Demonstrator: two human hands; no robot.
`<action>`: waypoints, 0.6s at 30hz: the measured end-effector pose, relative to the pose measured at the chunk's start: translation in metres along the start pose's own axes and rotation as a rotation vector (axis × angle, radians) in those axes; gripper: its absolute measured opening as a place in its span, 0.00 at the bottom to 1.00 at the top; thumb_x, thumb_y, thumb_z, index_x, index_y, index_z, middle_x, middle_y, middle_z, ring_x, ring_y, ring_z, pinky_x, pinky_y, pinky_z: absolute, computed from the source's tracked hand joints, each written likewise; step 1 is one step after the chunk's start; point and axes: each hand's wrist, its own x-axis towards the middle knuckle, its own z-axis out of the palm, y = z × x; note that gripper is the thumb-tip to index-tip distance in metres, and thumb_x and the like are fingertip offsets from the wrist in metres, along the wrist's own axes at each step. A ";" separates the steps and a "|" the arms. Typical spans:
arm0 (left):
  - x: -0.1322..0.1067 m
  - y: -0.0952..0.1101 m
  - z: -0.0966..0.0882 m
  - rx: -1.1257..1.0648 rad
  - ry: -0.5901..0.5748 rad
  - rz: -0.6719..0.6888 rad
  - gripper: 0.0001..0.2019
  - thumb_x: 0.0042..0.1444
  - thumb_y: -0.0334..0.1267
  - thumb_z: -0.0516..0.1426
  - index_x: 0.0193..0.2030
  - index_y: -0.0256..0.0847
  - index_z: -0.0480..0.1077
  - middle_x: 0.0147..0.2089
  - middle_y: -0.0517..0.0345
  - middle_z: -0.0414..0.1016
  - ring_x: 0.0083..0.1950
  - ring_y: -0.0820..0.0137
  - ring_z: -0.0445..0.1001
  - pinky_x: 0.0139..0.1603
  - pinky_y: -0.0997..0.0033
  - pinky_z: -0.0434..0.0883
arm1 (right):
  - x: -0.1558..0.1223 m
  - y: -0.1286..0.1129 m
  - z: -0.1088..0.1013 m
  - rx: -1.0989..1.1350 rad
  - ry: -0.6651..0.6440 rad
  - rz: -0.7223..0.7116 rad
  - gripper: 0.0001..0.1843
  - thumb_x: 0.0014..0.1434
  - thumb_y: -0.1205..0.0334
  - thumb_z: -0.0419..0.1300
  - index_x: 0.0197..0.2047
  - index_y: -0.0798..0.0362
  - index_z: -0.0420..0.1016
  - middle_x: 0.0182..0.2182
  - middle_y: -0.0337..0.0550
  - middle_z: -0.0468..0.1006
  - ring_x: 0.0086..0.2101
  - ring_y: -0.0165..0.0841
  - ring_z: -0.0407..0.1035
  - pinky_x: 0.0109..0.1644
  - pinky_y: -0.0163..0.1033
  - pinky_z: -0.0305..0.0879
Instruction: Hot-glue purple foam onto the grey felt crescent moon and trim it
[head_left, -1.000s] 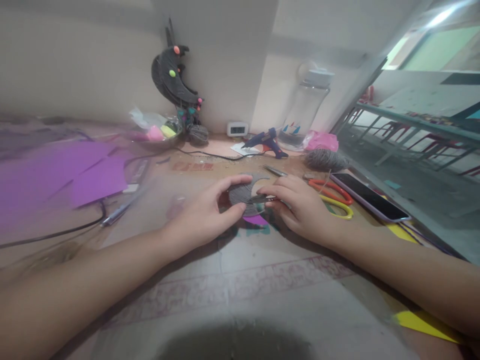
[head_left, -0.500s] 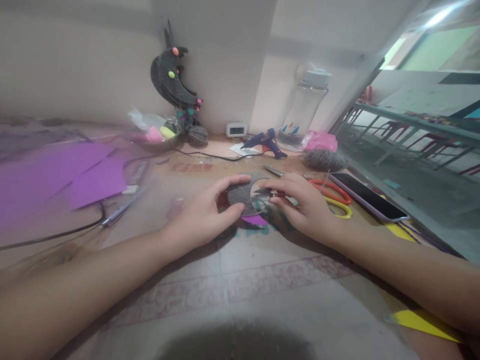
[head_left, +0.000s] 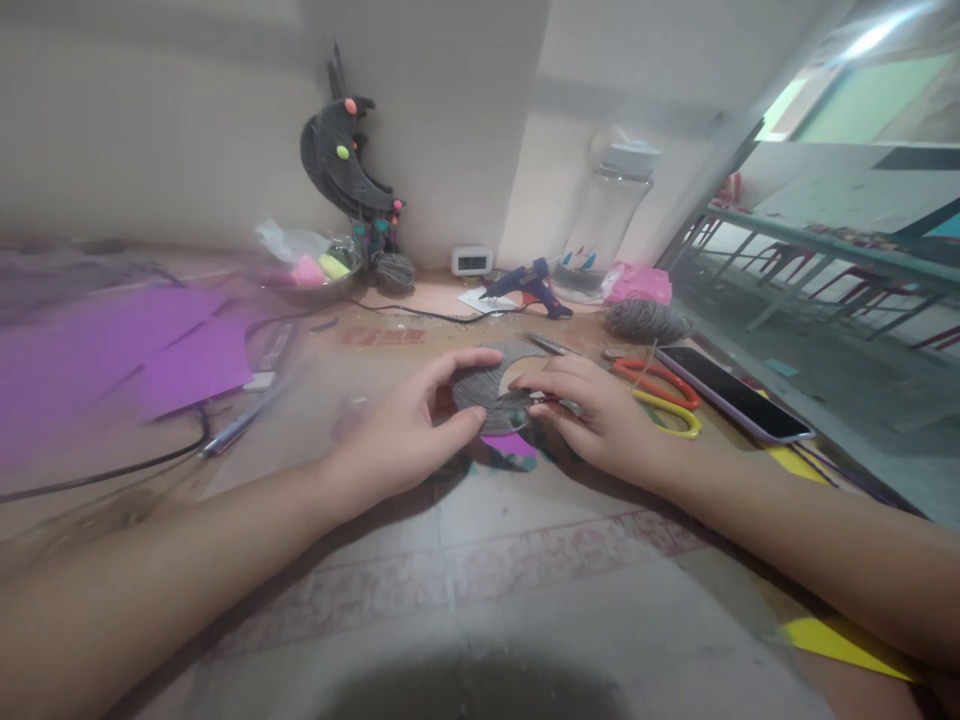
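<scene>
My left hand [head_left: 416, 415] is closed round the left side of a crescent wrapped in grey yarn [head_left: 480, 395], thumb on the near face and fingers at the far edge. The crescent's hollow faces right. At its lower tip, my right hand [head_left: 600, 410] pinches a small dark grey bit that looks like yarn, mostly hidden by the fingers. Under the crescent a scrap of purple paper [head_left: 510, 444] shows. Just right of my right hand lie scissors with an orange and a yellow handle [head_left: 660, 385], their blades pointing away to the left.
Behind stand a blue glue gun [head_left: 529, 287], a small white clock [head_left: 472, 262], a clear bottle [head_left: 600, 220] and a grey yarn ball [head_left: 646, 320]. A phone [head_left: 735, 393] lies right. Purple sheets [head_left: 195, 365] and a pen [head_left: 238, 428] lie left. A dark crescent ornament [head_left: 330, 155] leans on the wall.
My right hand has moved slightly left and down, to the crescent's lower tip. The loose loop of yarn seen earlier no longer shows. My left hand keeps its hold.
</scene>
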 end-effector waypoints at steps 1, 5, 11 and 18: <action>0.000 0.000 0.000 -0.005 -0.005 -0.002 0.24 0.60 0.34 0.56 0.63 0.44 0.62 0.50 0.52 0.76 0.43 0.65 0.81 0.42 0.65 0.79 | 0.000 0.000 0.000 0.014 -0.004 -0.003 0.12 0.69 0.60 0.52 0.50 0.53 0.74 0.36 0.47 0.77 0.36 0.36 0.69 0.43 0.42 0.66; -0.001 0.000 0.001 0.001 -0.010 -0.003 0.24 0.60 0.34 0.56 0.63 0.44 0.62 0.47 0.52 0.78 0.42 0.64 0.81 0.41 0.65 0.79 | 0.000 -0.001 0.000 0.031 0.007 -0.003 0.12 0.69 0.59 0.53 0.49 0.52 0.75 0.35 0.45 0.77 0.35 0.35 0.69 0.42 0.40 0.66; -0.001 -0.003 0.000 0.025 -0.009 0.012 0.24 0.59 0.34 0.56 0.63 0.45 0.63 0.48 0.53 0.77 0.43 0.65 0.80 0.43 0.64 0.78 | -0.002 0.001 0.001 0.051 0.028 0.007 0.11 0.68 0.60 0.54 0.48 0.51 0.76 0.34 0.44 0.77 0.35 0.34 0.70 0.42 0.40 0.66; -0.002 -0.005 -0.002 0.180 0.058 0.077 0.23 0.60 0.35 0.57 0.62 0.47 0.65 0.51 0.53 0.75 0.45 0.66 0.77 0.46 0.64 0.76 | -0.002 0.001 0.000 -0.067 0.056 -0.052 0.13 0.69 0.60 0.52 0.50 0.50 0.75 0.34 0.45 0.77 0.35 0.36 0.69 0.40 0.42 0.65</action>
